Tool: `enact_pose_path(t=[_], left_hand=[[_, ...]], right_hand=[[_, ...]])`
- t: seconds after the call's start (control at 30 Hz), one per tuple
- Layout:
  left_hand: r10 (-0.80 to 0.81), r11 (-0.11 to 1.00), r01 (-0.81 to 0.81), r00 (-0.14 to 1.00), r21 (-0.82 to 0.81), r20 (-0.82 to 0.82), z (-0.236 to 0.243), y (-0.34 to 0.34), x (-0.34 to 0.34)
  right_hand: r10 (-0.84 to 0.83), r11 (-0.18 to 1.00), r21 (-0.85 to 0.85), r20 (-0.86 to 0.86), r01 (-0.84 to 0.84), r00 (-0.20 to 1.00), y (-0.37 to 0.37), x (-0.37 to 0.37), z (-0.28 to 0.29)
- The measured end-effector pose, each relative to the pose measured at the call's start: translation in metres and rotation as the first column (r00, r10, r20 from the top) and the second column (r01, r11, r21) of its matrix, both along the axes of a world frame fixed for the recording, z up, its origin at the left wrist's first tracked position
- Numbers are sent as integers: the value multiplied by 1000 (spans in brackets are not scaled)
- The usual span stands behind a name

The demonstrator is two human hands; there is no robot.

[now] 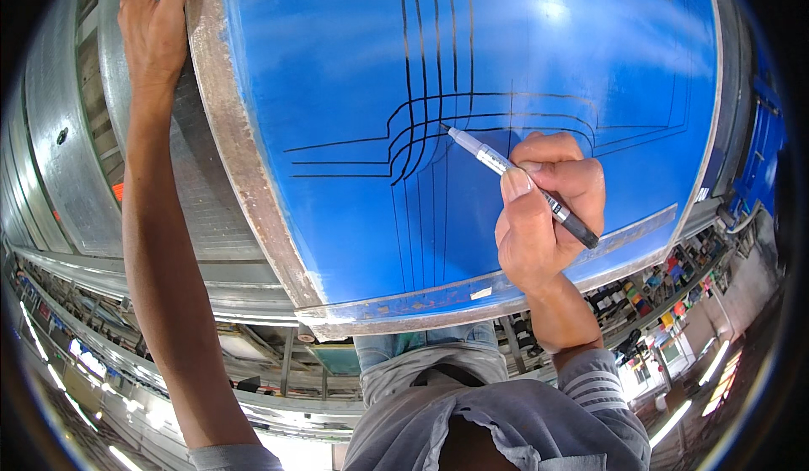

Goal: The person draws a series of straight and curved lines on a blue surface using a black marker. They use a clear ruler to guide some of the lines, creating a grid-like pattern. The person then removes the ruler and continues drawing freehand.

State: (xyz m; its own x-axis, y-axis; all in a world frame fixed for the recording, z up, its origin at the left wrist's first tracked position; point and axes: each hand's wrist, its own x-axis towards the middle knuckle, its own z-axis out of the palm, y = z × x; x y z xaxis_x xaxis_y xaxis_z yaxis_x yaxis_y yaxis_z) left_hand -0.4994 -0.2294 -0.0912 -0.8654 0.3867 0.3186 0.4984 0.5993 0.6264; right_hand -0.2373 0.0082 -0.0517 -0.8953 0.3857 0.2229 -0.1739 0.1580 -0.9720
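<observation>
A marker pen (490, 152), white-barrelled with a dark rear end, is pinched in my right hand (548, 210). Its tip meets the blue sheet (329, 66) where several black lines cross. That sheet fills a worn, greyish frame (244, 151). Thick dark lines run down from the far side and curve into sideways lines; thinner ones continue toward the near edge and the right. Far to the left, my left hand (156, 29) grips the frame's left side, its fingertips partly cut off by the picture's upper edge.
Beside the frame on the left lie broad grey metal panels (63, 134). A clear-looking strip (624, 233) runs along the sheet's near edge, with a small pale patch (480, 292) on it. Cluttered shelving (649, 290) stands beyond the near right corner.
</observation>
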Motion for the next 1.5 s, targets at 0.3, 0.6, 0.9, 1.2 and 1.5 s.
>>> enact_pose_path(t=[0.3, 0.6, 0.9, 1.2, 1.5], left_hand=[[-13, 999, 10, 999, -45, -51, -1, -2, -2], [-34, 999, 33, 998, -29, -59, -3, -5, -4], [-39, 999, 38, 998, -28, -41, -2, -4, -2], [-39, 999, 39, 998, -3, -43, -3, -4, -5], [-33, 999, 33, 999, 12, -27, -1, -2, -3]], right_hand=[[30, 999, -26, -37, -31, 999, 2, 0, -2], [72, 996, -46, -23, -73, 997, 4, 3, -1], [65, 996, -70, 21, -63, 998, 0, 3, 3], [140, 990, -23, -5, -140, 990, 3, 1, 4], [209, 978, -26, -15, -209, 978, 4, -1, 6]])
